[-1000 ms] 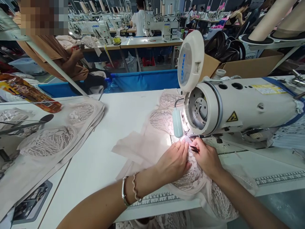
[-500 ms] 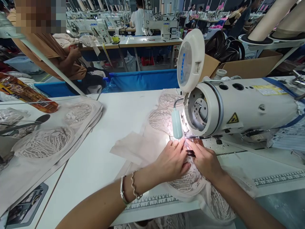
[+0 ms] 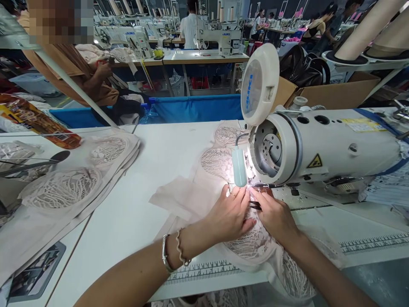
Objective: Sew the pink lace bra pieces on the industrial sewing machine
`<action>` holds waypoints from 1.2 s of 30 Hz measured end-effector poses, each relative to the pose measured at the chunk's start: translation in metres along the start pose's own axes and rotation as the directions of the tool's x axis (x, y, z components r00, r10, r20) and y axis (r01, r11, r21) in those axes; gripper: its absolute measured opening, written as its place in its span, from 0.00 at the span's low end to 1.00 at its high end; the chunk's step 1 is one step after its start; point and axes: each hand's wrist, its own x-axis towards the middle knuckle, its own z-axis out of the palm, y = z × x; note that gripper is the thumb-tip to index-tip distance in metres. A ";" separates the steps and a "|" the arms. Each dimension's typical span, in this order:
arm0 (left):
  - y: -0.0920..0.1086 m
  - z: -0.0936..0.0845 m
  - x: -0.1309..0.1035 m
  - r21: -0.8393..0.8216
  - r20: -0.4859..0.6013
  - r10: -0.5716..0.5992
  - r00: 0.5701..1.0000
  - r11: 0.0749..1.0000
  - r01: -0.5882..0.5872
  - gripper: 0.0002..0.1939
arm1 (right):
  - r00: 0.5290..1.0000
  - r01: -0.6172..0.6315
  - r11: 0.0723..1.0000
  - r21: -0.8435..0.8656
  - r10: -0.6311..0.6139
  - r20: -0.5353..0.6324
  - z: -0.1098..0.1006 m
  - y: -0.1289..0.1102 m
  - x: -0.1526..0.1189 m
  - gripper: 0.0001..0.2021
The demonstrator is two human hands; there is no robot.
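Left hand: flat, pressing lace fabric
Right hand: pinching dark tweezers
Far side: sewing machine; lamp overhangs fingers

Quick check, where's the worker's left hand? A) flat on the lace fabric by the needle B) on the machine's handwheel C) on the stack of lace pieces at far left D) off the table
A: the left hand lies flat on the lace fabric just in front of the sewing machine, beside the right hand.
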 end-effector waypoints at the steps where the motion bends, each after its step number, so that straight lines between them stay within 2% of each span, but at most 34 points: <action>1: 0.000 0.000 0.000 0.005 -0.002 0.001 1.000 1.000 -0.001 0.34 | 1.000 0.004 1.000 -0.005 -0.004 -0.006 0.000 0.000 0.001 0.28; 8: -0.001 0.000 0.000 0.017 0.007 -0.009 1.000 1.000 0.009 0.33 | 1.000 0.001 0.999 0.040 -0.001 -0.007 -0.002 0.001 0.005 0.30; 11: -0.001 0.001 0.001 0.093 -0.032 0.003 0.999 0.996 -0.001 0.34 | 0.995 -0.093 0.992 0.081 0.090 0.035 -0.003 0.002 0.007 0.23; 14: 0.003 0.001 0.000 0.198 -0.060 0.170 0.984 0.968 -0.155 0.25 | 0.978 -0.205 0.971 0.123 0.198 0.064 -0.006 0.003 0.008 0.10; 16: 0.008 0.000 -0.002 0.213 -0.044 0.247 0.968 0.949 -0.232 0.20 | 0.982 -0.187 0.967 0.175 0.182 0.047 -0.010 0.005 0.007 0.09; 21: 0.012 -0.010 -0.004 0.144 0.049 0.188 0.981 0.971 -0.193 0.18 | 0.998 -0.044 0.970 0.238 0.033 0.048 -0.015 0.009 0.003 0.19; 26: -0.004 -0.016 0.001 0.040 0.055 0.180 0.982 0.983 -0.182 0.11 | 0.999 -0.003 0.989 0.146 -0.004 0.053 -0.013 0.009 0.009 0.26; 31: -0.021 -0.020 0.007 -0.080 0.071 0.166 0.984 0.984 -0.160 0.10 | 0.999 0.007 0.999 0.047 -0.009 0.049 -0.010 0.007 0.024 0.18; 34: -0.026 -0.023 0.009 -0.099 0.074 0.145 0.987 0.986 -0.138 0.13 | 0.997 -0.005 1.000 0.003 0.005 0.073 -0.013 0.006 0.032 0.14; 36: -0.026 -0.022 0.009 -0.089 0.068 0.132 0.989 0.988 -0.126 0.11 | 0.997 -0.020 1.000 -0.022 0.021 0.069 -0.019 0.005 0.031 0.13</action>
